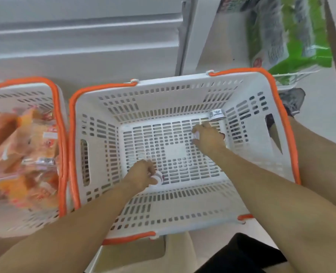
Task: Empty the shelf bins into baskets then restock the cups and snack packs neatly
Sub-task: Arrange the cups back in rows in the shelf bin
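Head view: both hands reach into the white basket (183, 91). Left hand (141, 175), at its near-left floor, grips a small white cup (159, 177). Right hand (208, 137), far-right floor, holds another cup (196, 134). A third cup (216, 114) lies in the far-right corner. Snack packs (21, 146) fill the neighbouring basket (25, 89) to its left.

you are looking down at a pale floor (320, 119). two white slotted baskets with orange handles stand on it side by side, close together: the middle basket (183, 89) and the left basket (25, 89). at the upper right a white shelf (212, 46) carries green snack packs (293, 36). a dark shoe (293, 99) rests on the floor just right of the middle basket.
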`<state>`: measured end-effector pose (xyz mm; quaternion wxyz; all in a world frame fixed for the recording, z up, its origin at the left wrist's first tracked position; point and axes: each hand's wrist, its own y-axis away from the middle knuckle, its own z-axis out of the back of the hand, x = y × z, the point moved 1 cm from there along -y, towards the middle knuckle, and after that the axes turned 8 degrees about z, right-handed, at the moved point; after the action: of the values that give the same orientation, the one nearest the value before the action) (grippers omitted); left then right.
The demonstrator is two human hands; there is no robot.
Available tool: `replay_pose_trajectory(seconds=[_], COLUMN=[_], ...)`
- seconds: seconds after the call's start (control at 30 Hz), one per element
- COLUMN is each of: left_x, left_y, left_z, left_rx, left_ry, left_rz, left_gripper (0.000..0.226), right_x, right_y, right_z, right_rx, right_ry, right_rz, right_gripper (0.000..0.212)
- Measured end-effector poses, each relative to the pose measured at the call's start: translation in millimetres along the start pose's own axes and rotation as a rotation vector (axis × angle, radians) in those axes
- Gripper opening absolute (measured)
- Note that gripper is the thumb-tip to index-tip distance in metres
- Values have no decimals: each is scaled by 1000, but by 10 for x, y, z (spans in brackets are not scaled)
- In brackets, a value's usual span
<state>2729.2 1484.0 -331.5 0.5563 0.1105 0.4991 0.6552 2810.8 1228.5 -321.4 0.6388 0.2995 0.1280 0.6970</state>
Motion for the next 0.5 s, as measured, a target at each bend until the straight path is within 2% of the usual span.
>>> replay_pose_trajectory(seconds=[0.03, 0.1, 0.13, 0.2, 0.27, 0.3, 0.37, 0.47, 0.5], left_x=[1, -36, -77, -121, -178, -187, -193, -226, -251], left_y=[4, 11, 26, -1, 13, 27, 55, 130, 162], left_z=[-2, 33, 64, 99, 147, 166, 174, 149, 132], left_rx=[-7, -2, 20, 10, -29, -42, -52, 44, 79], left_ry=[46, 211, 340, 465, 368, 327, 337, 675, 813], left_rz=[18, 74, 114, 133, 90, 80, 86, 166, 179], left_gripper=[14, 20, 25, 37, 27, 20, 19, 30, 30], right_x=[44, 126, 178, 271, 334, 342, 306, 172, 128], right_y=[25, 81, 124, 191, 237, 252, 300, 379, 411], right_z=[-57, -150, -160, -132, -104, -94, -88, -96, -71], right_rx=[31, 46, 31, -2, 19, 30, 14, -73, -151], right_ry=[27, -60, -205, -591, -846, -869, -893, -1003, -943], right_rz=[23, 69, 74, -9, -111, -146, -183, -262, -248], right_gripper=[17, 7, 11, 35, 44, 44, 43, 50, 47])
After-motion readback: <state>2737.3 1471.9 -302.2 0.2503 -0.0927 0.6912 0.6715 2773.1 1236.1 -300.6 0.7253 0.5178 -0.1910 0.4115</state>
